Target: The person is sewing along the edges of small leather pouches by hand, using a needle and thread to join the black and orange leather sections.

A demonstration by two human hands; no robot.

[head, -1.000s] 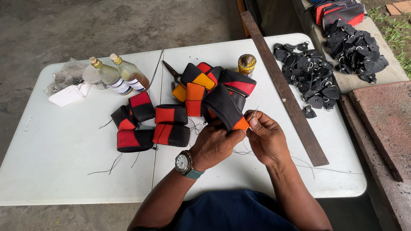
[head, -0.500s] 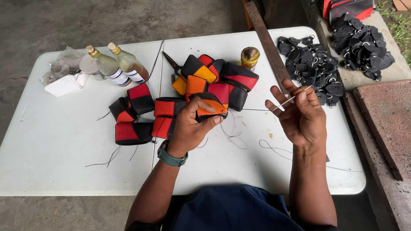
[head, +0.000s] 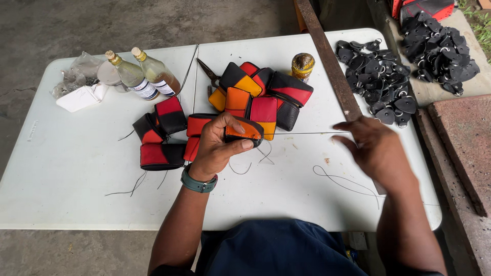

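My left hand (head: 217,145) fingers clamped around an orange-and-black pouch (head: 244,131), centre of frame | my right hand (head: 376,148) has swung out to the right, fingers loosely spread, thread (head: 307,133) drawn taut from the pouch; I cannot tell the pinch | stitch pulled through | finished pouches (head: 255,94) heaped above, bottles (head: 143,76) upper left.

Orange-and-black pouch (head: 244,131), red-and-black pouches (head: 162,155), white table (head: 61,179), teal watch (head: 198,183).

Bottles (head: 146,76): two
Tin (head: 303,65): one
Pouches (head: 245,94): about ten, red, orange, black
Black tabs (head: 378,76): two heaps, too many to count
Watch (head: 198,183): one
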